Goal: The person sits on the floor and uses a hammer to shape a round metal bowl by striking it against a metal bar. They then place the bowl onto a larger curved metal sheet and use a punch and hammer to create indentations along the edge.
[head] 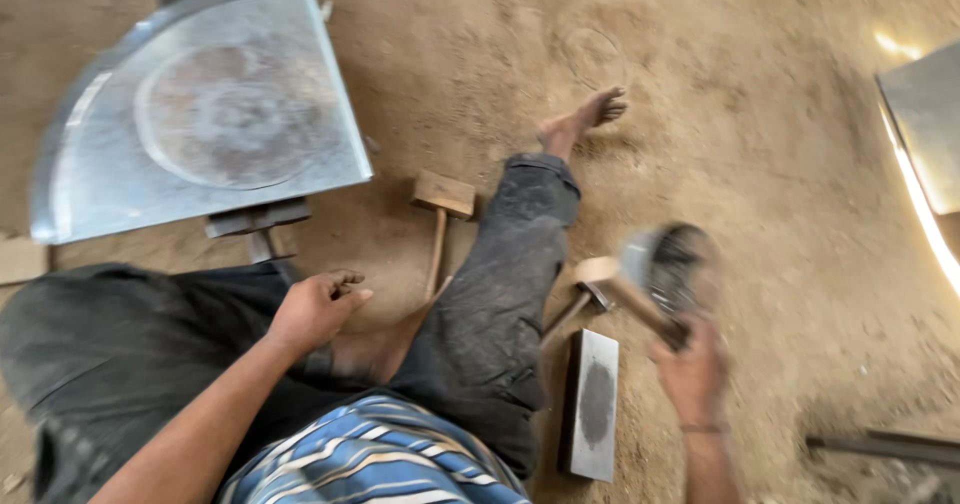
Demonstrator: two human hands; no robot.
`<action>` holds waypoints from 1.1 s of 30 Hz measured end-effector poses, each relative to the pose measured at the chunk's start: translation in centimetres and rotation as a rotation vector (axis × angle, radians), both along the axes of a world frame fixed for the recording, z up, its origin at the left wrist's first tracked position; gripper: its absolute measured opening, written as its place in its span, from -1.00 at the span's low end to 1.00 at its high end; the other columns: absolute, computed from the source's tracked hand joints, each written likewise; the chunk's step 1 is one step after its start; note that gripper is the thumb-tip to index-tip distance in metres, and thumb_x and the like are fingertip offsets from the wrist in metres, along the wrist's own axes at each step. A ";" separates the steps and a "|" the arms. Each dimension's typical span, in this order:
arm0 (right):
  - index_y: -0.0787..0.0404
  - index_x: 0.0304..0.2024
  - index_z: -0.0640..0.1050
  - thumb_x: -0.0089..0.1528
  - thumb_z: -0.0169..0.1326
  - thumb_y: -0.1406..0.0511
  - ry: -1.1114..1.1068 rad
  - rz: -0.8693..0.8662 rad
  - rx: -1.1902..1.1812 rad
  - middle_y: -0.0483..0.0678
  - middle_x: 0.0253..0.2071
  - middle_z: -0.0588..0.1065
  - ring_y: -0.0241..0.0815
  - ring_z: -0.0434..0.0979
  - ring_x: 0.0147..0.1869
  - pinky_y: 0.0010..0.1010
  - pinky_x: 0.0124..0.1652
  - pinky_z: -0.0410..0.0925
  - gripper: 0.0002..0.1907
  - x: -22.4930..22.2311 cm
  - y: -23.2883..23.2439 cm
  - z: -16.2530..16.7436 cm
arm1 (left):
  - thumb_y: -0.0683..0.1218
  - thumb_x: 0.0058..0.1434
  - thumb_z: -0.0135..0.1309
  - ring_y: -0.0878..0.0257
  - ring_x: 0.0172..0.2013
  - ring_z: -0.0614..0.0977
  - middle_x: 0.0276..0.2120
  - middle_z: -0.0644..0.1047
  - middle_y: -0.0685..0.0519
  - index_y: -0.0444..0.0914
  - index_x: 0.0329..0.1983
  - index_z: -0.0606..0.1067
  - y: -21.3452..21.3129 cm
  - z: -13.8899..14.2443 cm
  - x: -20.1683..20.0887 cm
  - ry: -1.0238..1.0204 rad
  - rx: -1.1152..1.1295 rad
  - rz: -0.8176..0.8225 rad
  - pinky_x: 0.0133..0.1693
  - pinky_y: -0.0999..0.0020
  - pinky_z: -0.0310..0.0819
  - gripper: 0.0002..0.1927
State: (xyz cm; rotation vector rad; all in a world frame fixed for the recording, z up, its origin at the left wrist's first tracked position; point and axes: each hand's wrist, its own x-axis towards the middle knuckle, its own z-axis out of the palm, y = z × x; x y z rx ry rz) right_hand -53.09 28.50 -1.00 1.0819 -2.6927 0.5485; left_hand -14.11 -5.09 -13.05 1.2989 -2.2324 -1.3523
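The left hand [318, 307] rests loosely curled and empty on the dark trouser knee, near the quarter-round galvanised sheet-metal piece [200, 114] with its dull circular mark, lying on packed earth. A square-headed wooden mallet [441, 209] lies between. The right hand [692, 372] grips a wooden mallet handle [640, 309] beside a blurred round metal part [668, 264], above the flat steel block [590, 402]; hold it firmly and strike squarely.

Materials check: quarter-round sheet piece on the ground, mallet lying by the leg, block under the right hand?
Quarter-round sheet piece: looks like thin galvanised or plain steel, dull silver-grey with folded edges and a worn circular mark.
Mallet: looks like wood, pale tan head and handle.
Block: probably solid steel, grey, flat faces, dark worn patch on top.
Right hand grips another wooden handle; blurred.
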 end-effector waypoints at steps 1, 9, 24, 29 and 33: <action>0.26 -0.03 0.54 -0.07 0.40 0.35 0.139 0.146 0.060 0.15 -0.08 0.58 0.14 0.59 -0.02 -0.11 -0.01 0.43 -0.45 0.5 -2.1 0.0 | 0.24 0.22 0.15 0.07 -0.15 0.70 -0.14 0.68 -0.07 -0.18 0.10 0.61 -0.2 0.1 -1.4 0.062 0.201 0.005 -0.12 0.15 0.59 -0.47; 0.06 -0.06 0.49 -0.01 0.24 0.43 0.090 0.969 0.155 -0.06 -0.16 0.42 0.00 0.45 0.05 0.04 0.16 0.22 -0.54 6.7 -18.4 -5.1 | 0.27 0.29 -0.09 0.20 -0.21 0.63 -0.12 0.62 0.15 0.14 0.24 0.43 -2.6 2.1 -7.2 0.331 0.982 0.110 -0.29 0.21 0.41 -0.53; 0.05 -0.16 0.60 0.06 0.22 0.36 -0.103 0.788 -0.022 0.00 0.10 0.43 0.11 0.36 0.28 0.11 0.28 0.13 -0.72 11.1 -21.2 -11.4 | -0.07 0.01 0.21 -0.17 -0.02 0.57 0.16 0.53 -0.31 -0.30 0.15 0.55 -2.2 -0.5 -5.6 -0.212 -0.512 0.263 -0.16 0.02 0.52 -0.42; -0.04 -0.11 0.63 0.13 0.17 0.35 -0.060 0.679 0.084 0.02 0.21 0.41 0.15 0.35 0.30 0.03 0.25 0.18 -0.73 10.8 -22.6 -13.4 | -0.01 0.17 0.19 0.04 0.01 0.57 -0.14 0.65 0.03 -0.17 -0.13 0.62 -3.3 -0.6 -7.0 -0.429 -0.594 -0.203 -0.08 0.01 0.49 -0.76; -0.07 -0.07 0.66 0.20 0.09 0.40 -0.220 0.707 0.308 -0.06 0.21 0.44 0.02 0.45 0.16 0.04 0.15 0.25 -0.69 11.3 -24.3 -14.7 | -0.09 0.16 0.15 0.05 0.01 0.58 -0.25 0.65 0.03 -0.17 -0.26 0.65 -4.0 -0.8 -9.2 -0.693 -0.555 -0.278 -0.12 0.03 0.47 -0.86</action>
